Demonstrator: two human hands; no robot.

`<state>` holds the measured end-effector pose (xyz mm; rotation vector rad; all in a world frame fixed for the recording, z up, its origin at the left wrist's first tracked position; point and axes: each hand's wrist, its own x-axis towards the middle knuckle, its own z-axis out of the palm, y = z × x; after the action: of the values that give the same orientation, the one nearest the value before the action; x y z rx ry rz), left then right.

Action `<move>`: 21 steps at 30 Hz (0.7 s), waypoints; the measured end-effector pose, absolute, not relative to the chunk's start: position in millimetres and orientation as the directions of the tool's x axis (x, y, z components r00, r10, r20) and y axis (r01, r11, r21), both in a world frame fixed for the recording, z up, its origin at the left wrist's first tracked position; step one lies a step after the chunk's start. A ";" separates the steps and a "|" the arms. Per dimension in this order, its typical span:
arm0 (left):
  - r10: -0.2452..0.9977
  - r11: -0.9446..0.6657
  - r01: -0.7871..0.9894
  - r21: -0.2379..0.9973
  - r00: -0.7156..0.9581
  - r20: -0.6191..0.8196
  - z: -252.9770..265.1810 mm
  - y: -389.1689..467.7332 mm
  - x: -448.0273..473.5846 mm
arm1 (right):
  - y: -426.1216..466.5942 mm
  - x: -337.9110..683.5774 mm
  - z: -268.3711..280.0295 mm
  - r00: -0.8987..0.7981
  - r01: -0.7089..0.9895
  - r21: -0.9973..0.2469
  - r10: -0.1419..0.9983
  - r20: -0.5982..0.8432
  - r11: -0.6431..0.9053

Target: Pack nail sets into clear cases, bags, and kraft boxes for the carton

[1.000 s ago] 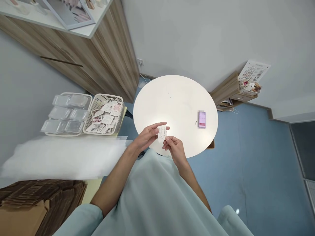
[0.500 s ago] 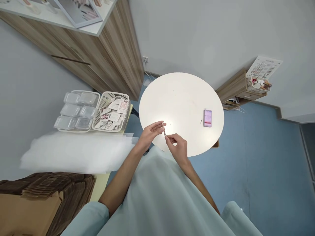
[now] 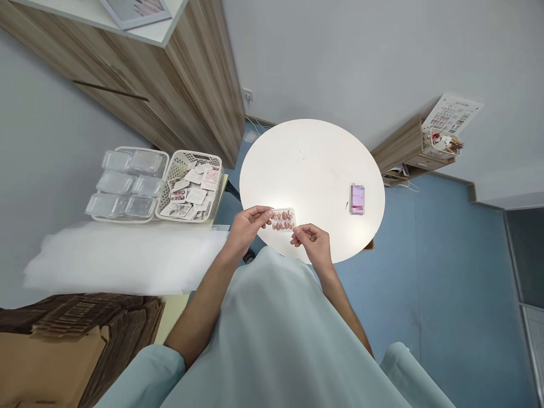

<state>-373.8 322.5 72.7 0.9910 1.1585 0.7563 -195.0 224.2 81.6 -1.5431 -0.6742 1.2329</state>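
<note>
A small clear pack of press-on nails (image 3: pixel 283 220), with two rows of brownish-pink patterned nails, faces me over the near side of the round white table (image 3: pixel 314 164). My left hand (image 3: pixel 250 224) pinches its left edge between thumb and fingers. At the lower right corner, my right hand (image 3: pixel 313 241) grips it with thumb and forefinger. A phone (image 3: pixel 357 199) with a blurred pinkish screen lies on the table to the right.
On my left, a white basket (image 3: pixel 219 195) holds printed cards and nail packs. Clear plastic boxes (image 3: pixel 114 183) fill another basket beside it. White foam sheets (image 3: pixel 123 258) and folded cardboard (image 3: pixel 51 362) lie nearer. A wooden cabinet (image 3: pixel 204 73) and a low shelf unit (image 3: pixel 402 147) flank the table.
The nail pack was edge-on between my hands and now shows its flat front. My hands have moved apart to its two sides. The view has shifted slightly.
</note>
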 end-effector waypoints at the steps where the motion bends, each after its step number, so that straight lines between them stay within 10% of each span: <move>1: 0.892 0.384 0.016 0.923 0.251 -0.376 73.4 322.5 -375.1 | 223.7 -194.9 81.9 0.320 -0.133 -0.927 0.870 -0.374 -0.350; 21: 0.897 0.267 0.127 0.955 0.328 -0.294 72.6 300.4 -383.0 | 225.2 -188.3 87.1 0.312 -0.001 -0.962 0.914 -0.259 -0.272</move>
<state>-383.0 300.4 72.6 1.1960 1.1264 0.7053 -188.3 225.2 87.1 -1.5697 -0.8595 1.1374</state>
